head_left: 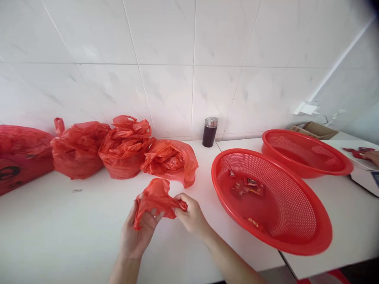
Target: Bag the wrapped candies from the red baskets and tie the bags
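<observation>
A small crumpled red plastic bag (156, 195) hangs between both my hands above the white counter (68, 228). My left hand (137, 232) cups it from below with the fingers curled into the plastic. My right hand (191, 215) pinches the bag's right end. To the right, a big red mesh basket (308, 240) holds a few small red wrapped packets (248, 186).
Several stuffed red plastic bags (124, 148) line the tiled wall at the back left. A dark flask with a silver lid (209, 132) stands by the wall. A second red basket (308, 152) sits behind the first. Another person's hand (372, 156) and a cardboard box (315, 129) are at the far right.
</observation>
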`<control>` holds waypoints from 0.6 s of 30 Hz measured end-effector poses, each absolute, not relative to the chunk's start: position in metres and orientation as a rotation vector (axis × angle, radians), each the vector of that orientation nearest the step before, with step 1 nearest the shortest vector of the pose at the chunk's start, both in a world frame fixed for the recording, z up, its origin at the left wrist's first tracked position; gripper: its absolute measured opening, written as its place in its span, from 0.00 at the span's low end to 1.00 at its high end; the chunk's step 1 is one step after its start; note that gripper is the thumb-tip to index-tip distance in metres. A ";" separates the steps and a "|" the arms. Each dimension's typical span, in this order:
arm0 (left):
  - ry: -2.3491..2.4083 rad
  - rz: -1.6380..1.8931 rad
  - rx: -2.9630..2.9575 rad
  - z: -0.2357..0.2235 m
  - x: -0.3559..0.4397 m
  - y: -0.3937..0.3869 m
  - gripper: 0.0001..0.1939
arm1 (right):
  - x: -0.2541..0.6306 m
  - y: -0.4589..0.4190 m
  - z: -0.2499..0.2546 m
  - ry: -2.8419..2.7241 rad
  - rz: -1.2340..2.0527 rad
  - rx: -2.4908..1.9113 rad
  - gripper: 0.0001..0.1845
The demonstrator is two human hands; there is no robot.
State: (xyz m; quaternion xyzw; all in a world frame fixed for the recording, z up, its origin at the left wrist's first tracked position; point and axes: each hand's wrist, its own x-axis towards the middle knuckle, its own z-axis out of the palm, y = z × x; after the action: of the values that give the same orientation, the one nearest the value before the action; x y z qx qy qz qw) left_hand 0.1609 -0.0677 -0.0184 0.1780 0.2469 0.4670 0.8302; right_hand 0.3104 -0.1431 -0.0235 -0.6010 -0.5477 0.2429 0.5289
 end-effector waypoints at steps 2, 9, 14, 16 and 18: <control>0.665 1.060 0.387 -0.019 0.155 -0.065 0.07 | 0.318 -0.152 -0.031 -1.229 0.606 -1.419 0.09; 1.023 1.285 0.518 -0.036 0.127 -0.070 0.10 | 0.333 -0.180 -0.047 -1.030 0.400 -1.479 0.09; 1.164 1.375 0.578 -0.044 0.119 -0.079 0.10 | 0.337 -0.184 -0.051 -0.851 0.455 -1.427 0.03; 1.188 1.403 0.594 -0.043 0.117 -0.077 0.08 | 0.336 -0.191 -0.042 -0.979 0.516 -1.431 0.05; 1.189 1.423 0.603 -0.039 0.116 -0.075 0.06 | 0.331 -0.201 -0.026 -1.237 0.545 -1.481 0.19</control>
State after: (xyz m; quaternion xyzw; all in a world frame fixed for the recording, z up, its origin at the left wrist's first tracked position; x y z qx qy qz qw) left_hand 0.1164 -0.0750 -0.0392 0.2558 0.5047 0.6040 0.5613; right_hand 0.3312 -0.2011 -0.0262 -0.6226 -0.5201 0.2289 0.5380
